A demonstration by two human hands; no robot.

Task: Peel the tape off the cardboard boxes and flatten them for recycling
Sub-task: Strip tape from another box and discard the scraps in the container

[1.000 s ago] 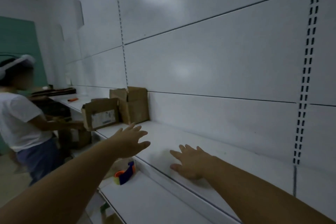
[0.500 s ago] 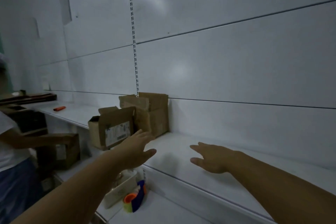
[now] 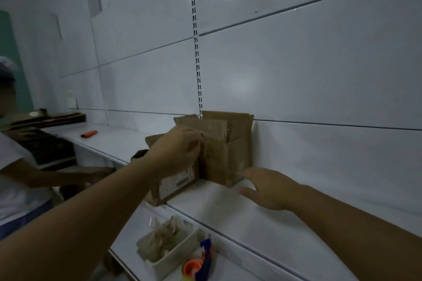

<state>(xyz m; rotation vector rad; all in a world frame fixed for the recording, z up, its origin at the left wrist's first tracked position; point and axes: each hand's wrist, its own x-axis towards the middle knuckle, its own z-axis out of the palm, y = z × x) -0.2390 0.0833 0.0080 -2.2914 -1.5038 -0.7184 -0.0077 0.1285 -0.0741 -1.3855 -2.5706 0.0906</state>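
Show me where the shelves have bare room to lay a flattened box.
The upper shelf is bare right of the tall box, around the right hand, and between the labelled box and the orange cutter. Crowded: where the boxes stand together, the left hand gripping the tall one's flap, and the lower shelf with tray and tape dispenser.

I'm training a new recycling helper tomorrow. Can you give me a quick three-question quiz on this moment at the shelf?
1. Fill in: seen from the camera, the labelled box stands to the ___ of the tall box.
2. True or false: the right hand rests on top of the tall box.
3. The left hand holds: A) the tape dispenser B) the tall box's top edge C) nothing.
Key: 1 left; 2 false, it is open, low by the box's bottom corner; 3 B.
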